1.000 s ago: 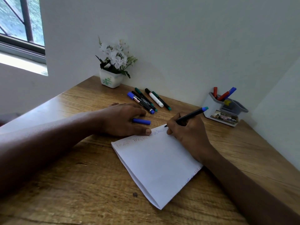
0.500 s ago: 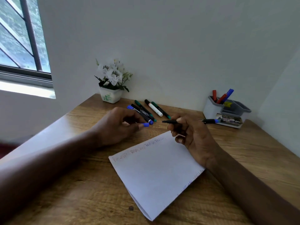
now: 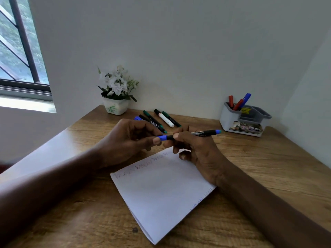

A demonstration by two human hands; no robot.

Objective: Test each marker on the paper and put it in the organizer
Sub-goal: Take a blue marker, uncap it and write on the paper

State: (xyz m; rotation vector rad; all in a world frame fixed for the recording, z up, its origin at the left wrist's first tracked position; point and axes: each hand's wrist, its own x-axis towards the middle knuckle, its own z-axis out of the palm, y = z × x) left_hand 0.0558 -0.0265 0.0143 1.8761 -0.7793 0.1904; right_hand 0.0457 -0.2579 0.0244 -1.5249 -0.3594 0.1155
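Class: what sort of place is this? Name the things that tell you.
Probably a study or home-office corner: a wooden desk set against white walls, a grey organizer with markers standing in it, and a small pot of white flowers.

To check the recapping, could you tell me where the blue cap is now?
In the head view, centre, above the paper's far edge: the left hand pinches the blue cap at the left end of the marker gripped by the right hand.

The brown wooden tabletop (image 3: 259, 167) carries a folded white paper sheet (image 3: 161, 194) near the front, loose markers (image 3: 165, 119) in a row by the wall, a white flowerpot (image 3: 116, 108), and a grey-white plastic organizer (image 3: 231, 120).
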